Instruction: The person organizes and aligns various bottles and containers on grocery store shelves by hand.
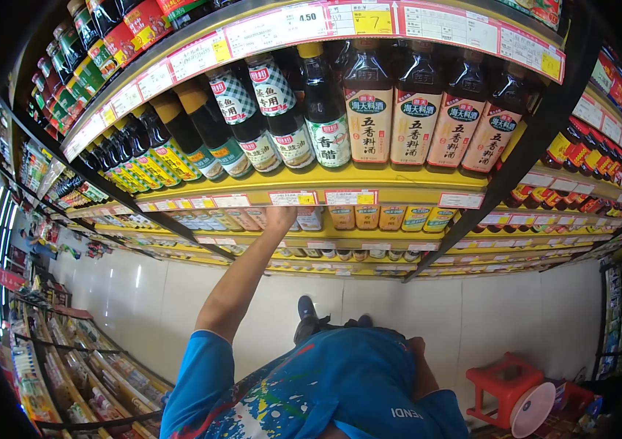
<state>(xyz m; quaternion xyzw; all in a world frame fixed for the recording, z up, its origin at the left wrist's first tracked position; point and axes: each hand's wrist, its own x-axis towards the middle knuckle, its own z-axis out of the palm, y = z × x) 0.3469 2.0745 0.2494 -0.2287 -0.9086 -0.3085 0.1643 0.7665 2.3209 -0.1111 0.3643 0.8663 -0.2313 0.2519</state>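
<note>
My left hand (280, 216) reaches in under the yellow shelf edge, among the bottles of the lower row. Its fingers are hidden by the shelf lip, so I cannot see what they touch. Beside it on that lower shelf stand pale-labelled bottles (309, 219) and orange-labelled bottles (342, 217). Low at my right side, near the hip, is my right hand (417, 345), partly hidden by my blue shirt; its fingers cannot be made out. On the shelf above my left hand stand dark sauce bottles (279, 139), a vinegar bottle (326, 124) and cooking wine bottles (417, 117).
Price tags line the yellow shelf edge (406, 196). A black upright post (505, 139) divides the shelving on the right. Behind me at the right are a red stool (505, 380) and a pale round disc (533, 410). Another shelf rack (91, 373) stands behind left.
</note>
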